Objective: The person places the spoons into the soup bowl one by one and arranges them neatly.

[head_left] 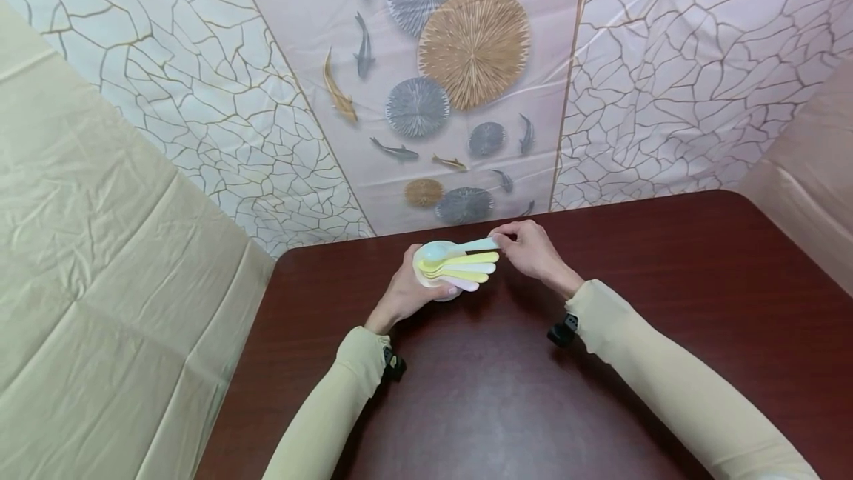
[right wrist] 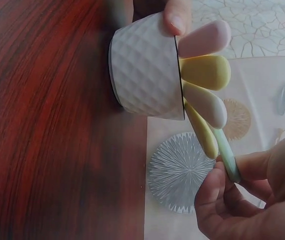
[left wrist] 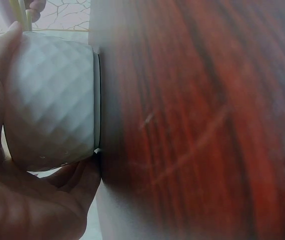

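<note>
A white cup with a raised diamond pattern [left wrist: 55, 100] stands on the table, and my left hand [head_left: 404, 289] grips it round the side. Several plastic spoons lean in the cup with their handles fanned out to the right. Among them are a pink spoon [right wrist: 205, 39], yellow spoons [right wrist: 206, 72] and a white spoon [right wrist: 205, 105]. At the far side of the fan is a pale blue-green spoon [head_left: 478, 244], its bowl over the cup's mouth. My right hand [head_left: 531, 252] pinches that spoon's handle end between thumb and fingers.
The dark red-brown wooden table [head_left: 506, 391] has its back edge just behind the cup. A patterned cloth [head_left: 466, 154] hangs behind that edge, with beige cloth [head_left: 100, 265] along the left side. Each wrist wears a small black camera [head_left: 563, 330].
</note>
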Tool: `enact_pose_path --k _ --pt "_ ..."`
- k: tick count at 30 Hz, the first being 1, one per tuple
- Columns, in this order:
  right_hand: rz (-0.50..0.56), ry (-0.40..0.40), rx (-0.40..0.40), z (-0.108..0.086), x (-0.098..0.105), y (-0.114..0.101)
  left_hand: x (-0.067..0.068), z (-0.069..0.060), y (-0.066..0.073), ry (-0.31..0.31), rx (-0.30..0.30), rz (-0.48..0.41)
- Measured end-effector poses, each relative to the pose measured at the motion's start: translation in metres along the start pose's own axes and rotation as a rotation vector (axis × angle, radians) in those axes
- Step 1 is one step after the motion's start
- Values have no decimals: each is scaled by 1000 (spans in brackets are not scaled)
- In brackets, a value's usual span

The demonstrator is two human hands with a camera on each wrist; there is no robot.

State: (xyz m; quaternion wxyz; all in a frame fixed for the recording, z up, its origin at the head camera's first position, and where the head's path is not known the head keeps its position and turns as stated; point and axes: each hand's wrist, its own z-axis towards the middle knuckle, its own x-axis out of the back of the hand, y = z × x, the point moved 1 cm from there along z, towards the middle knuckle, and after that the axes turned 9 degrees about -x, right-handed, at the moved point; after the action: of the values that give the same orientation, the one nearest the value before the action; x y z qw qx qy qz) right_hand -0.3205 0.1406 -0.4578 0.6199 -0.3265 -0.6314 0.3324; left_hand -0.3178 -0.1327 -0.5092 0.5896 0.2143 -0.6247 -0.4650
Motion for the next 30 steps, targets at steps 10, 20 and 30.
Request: enact_pose_path --k 10,20,30 --pt "-33 9 27 5 -8 0 -1 -1 2 2 9 -4" --pt "-36 -9 10 7 -15 2 -1 0 1 4 9 -10" --pt "-23 -25 -4 5 -16 0 0 0 0 7 13 -7"
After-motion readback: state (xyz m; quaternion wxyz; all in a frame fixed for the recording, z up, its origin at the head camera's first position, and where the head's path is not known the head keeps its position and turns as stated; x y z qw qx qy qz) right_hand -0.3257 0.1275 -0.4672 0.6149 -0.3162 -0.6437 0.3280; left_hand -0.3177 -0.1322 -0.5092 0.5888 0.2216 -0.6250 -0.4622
